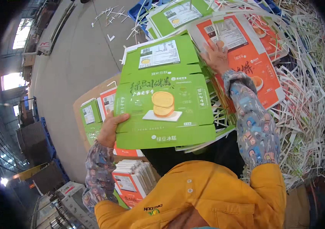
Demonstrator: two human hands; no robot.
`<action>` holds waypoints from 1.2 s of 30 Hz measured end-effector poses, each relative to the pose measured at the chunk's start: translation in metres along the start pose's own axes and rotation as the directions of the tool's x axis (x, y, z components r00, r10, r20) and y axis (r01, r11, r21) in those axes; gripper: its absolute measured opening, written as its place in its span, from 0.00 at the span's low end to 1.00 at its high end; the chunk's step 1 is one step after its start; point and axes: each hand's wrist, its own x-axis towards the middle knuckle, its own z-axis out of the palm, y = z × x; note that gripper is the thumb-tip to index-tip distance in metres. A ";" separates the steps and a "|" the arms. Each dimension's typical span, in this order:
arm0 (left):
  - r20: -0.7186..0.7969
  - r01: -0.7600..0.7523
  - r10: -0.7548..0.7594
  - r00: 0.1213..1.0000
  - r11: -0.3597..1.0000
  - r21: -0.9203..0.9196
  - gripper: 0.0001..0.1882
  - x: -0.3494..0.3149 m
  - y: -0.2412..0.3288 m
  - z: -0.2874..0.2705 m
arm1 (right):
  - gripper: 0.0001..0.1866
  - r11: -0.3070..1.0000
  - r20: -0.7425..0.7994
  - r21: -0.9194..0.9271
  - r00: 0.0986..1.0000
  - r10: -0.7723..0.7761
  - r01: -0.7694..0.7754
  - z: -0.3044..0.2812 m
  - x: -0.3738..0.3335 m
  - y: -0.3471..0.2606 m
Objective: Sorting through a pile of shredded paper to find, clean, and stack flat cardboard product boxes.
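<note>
In front of me lies a flat green printed carton blank [132, 118] with a pale cake picture and a white label panel. My left hand [111, 128] grips its left edge, thumb on top and fingers hidden beneath. My right hand [216, 58] rests, fingers spread, on the red carton blanks [252, 63] to the right of the green one. More green sheets show under the right edge of the blank. Another green carton blank [162, 24] lies farther back.
Paper trimmings [303, 99] are heaped along the right side. At lower left stand stacked red cartons [126, 183], and green cartons [90, 118] lie beside brown cardboard [82, 100]. A blue crate [135, 12] sits at the back; loose strips lie on the grey floor [70, 57].
</note>
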 end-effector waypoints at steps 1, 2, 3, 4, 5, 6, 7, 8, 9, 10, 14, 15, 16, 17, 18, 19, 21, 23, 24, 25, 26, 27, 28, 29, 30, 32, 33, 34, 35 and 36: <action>-0.027 0.038 -0.038 0.999 0.999 -0.004 0.20 0.002 -0.002 0.003 | 0.27 0.995 -0.138 0.043 0.986 -0.088 0.095 0.003 0.004 0.003; -0.019 0.038 -0.038 0.999 0.999 0.006 0.20 0.003 -0.005 0.008 | 0.28 0.978 -0.276 0.071 0.946 -0.169 0.195 0.006 0.008 0.004; -0.020 0.027 -0.027 0.999 1.000 0.006 0.21 0.003 -0.009 0.014 | 0.28 0.980 -0.280 0.073 0.947 -0.158 0.185 0.009 0.014 0.005; -0.027 0.015 -0.015 1.000 1.000 0.004 0.21 0.002 -0.012 0.017 | 0.29 0.981 -0.263 -0.016 0.946 -0.191 0.194 0.010 0.022 0.001; -0.021 -0.004 0.004 1.000 1.000 0.010 0.21 0.003 -0.015 0.018 | 0.30 0.974 -0.241 -0.104 0.945 -0.221 0.202 0.012 0.029 -0.003; -0.023 -0.003 0.003 1.000 1.000 0.017 0.21 0.001 -0.013 0.020 | 0.30 0.975 -0.243 -0.098 0.946 -0.216 0.198 0.015 0.033 -0.007; -0.061 -0.009 0.009 0.998 1.000 0.010 0.22 -0.004 -0.010 0.026 | 0.29 0.974 -0.222 -0.132 0.952 -0.209 0.184 0.018 0.036 -0.011; -0.100 -0.012 0.013 0.995 1.000 0.004 0.22 -0.006 -0.008 0.029 | 0.29 0.972 -0.200 -0.164 0.959 -0.201 0.170 0.021 0.037 -0.012; -0.104 -0.005 0.005 0.995 1.000 0.006 0.22 -0.004 -0.006 0.029 | 0.29 0.973 -0.193 -0.158 0.961 -0.200 0.171 0.023 0.041 -0.011; -0.089 -0.049 0.049 0.995 0.999 0.007 0.23 -0.005 -0.001 0.026 | 0.29 0.967 -0.159 -0.211 0.972 -0.175 0.139 0.026 0.045 -0.010; -0.214 -0.067 0.081 0.973 0.995 0.071 0.25 -0.036 0.022 -0.015 | 0.29 0.936 -0.149 -0.318 0.968 -0.204 0.149 0.030 0.041 -0.014; -0.174 -0.071 0.084 0.981 0.994 0.077 0.24 -0.050 0.033 -0.015 | 0.27 0.918 -0.033 -0.366 0.984 -0.175 0.151 0.025 0.040 -0.018; -0.134 -0.077 0.088 0.987 0.993 0.085 0.23 -0.066 0.045 -0.007 | 0.27 0.921 -0.024 -0.359 0.985 -0.170 0.151 0.020 0.037 -0.017; -0.137 -0.071 0.082 0.987 0.994 0.085 0.23 -0.072 0.045 -0.015 | 0.27 0.942 -0.017 -0.315 0.992 -0.126 0.115 0.017 0.039 -0.012; -0.133 -0.072 0.096 0.986 0.982 0.175 0.21 -0.079 0.047 -0.026 | 0.27 0.959 -0.012 -0.273 0.996 -0.083 0.077 0.015 0.038 -0.009; -0.138 -0.083 0.123 0.983 0.961 0.264 0.19 -0.087 0.049 -0.033 | 0.27 0.963 -0.034 -0.257 0.995 -0.092 0.080 0.017 0.039 -0.004; -0.154 -0.040 0.093 0.984 0.949 0.313 0.19 -0.099 0.058 -0.036 | 0.27 0.958 0.015 -0.270 0.996 -0.093 0.094 0.019 0.042 -0.007; -0.165 -0.010 0.073 0.984 0.934 0.358 0.18 -0.116 0.060 -0.042 | 0.29 0.954 0.090 -0.282 0.993 -0.075 0.097 0.013 0.044 -0.009; -0.188 0.029 0.053 0.981 0.912 0.410 0.18 -0.125 0.060 -0.047 | 0.29 0.953 0.075 -0.285 0.994 -0.084 0.102 0.008 0.047 -0.007; -0.214 0.068 0.037 0.976 0.884 0.462 0.18 -0.133 0.061 -0.052 | 0.30 0.970 0.173 -0.211 0.981 -0.087 0.123 0.000 0.051 -0.009; -0.217 0.053 0.055 0.975 0.885 0.462 0.18 -0.143 0.060 -0.056 | 0.31 0.982 0.270 -0.134 0.958 -0.096 0.136 -0.008 0.054 -0.011; -0.222 0.043 0.077 0.972 0.871 0.490 0.17 -0.156 0.057 -0.060 | 0.32 0.988 0.193 -0.046 0.972 -0.133 0.145 -0.013 0.052 -0.012; -0.209 0.028 0.097 0.973 0.851 0.524 0.16 -0.165 0.059 -0.061 | 0.32 0.990 0.175 -0.052 0.977 -0.123 0.134 -0.009 0.056 0.000; -0.177 0.001 0.110 0.978 0.846 0.533 0.16 -0.165 0.065 -0.063 | 0.31 0.984 0.058 0.085 0.985 -0.165 0.160 0.005 0.063 0.028; -0.176 0.022 0.100 0.979 0.812 0.583 0.16 -0.172 0.071 -0.064 | 0.31 0.948 -0.066 0.228 0.975 -0.213 0.223 0.010 0.067 0.046; -0.213 0.060 0.091 0.973 0.789 0.612 0.16 -0.191 0.066 -0.068 | 0.30 0.947 -0.003 0.255 0.979 -0.202 0.197 0.012 0.043 0.048; -0.224 0.032 0.130 0.966 0.799 0.601 0.16 -0.197 0.062 -0.068 | 0.30 0.970 0.069 0.199 0.985 -0.157 0.141 0.008 0.027 0.046; -0.294 0.025 0.185 0.938 0.809 0.587 0.15 -0.230 0.059 -0.059 | 0.29 0.975 0.112 -0.047 0.971 -0.212 0.219 -0.004 0.018 0.012; -0.254 -0.003 0.190 0.948 0.807 0.591 0.15 -0.215 0.063 -0.065 | 0.28 0.979 0.020 -0.118 0.986 -0.166 0.168 -0.006 -0.003 0.025; -0.216 -0.017 0.212 0.953 0.752 0.659 0.15 -0.212 0.068 -0.063 | 0.27 0.978 -0.077 -0.164 0.986 -0.146 0.132 -0.004 -0.014 0.033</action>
